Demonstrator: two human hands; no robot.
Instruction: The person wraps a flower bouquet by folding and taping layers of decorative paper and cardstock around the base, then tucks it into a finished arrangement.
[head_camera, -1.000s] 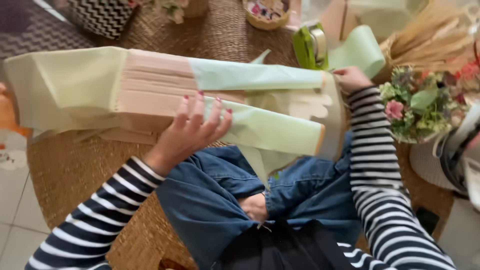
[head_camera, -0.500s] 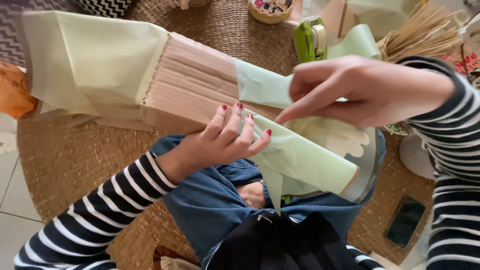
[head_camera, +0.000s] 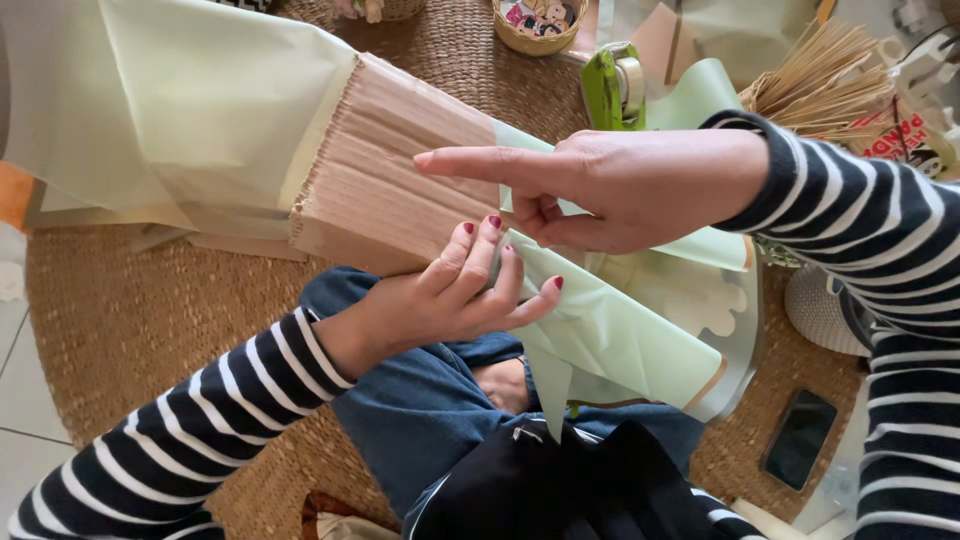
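A bundle of wrapping sheets lies tilted across my lap and a woven table: pale green paper (head_camera: 190, 120) on the left, a ribbed tan sheet (head_camera: 400, 170) in the middle, more green paper (head_camera: 620, 340) on the right. My left hand (head_camera: 450, 295) holds the lower edge of the bundle where tan meets green, fingers spread on it. My right hand (head_camera: 610, 185) hovers over the bundle, index finger stretched out to the left above the tan sheet, other fingers curled, holding nothing.
A green tape dispenser (head_camera: 615, 85) stands behind the bundle. A bunch of thin wooden sticks (head_camera: 820, 80) lies at the top right. A small woven basket (head_camera: 540, 25) sits at the top edge. A dark phone (head_camera: 800, 438) lies on the woven table (head_camera: 140, 320) at the lower right.
The bundle has swung from level to tilted, its left end raised. My right hand has left the bundle's right end and come across over it, index finger pointing left. My left hand shifted to the bundle's lower edge.
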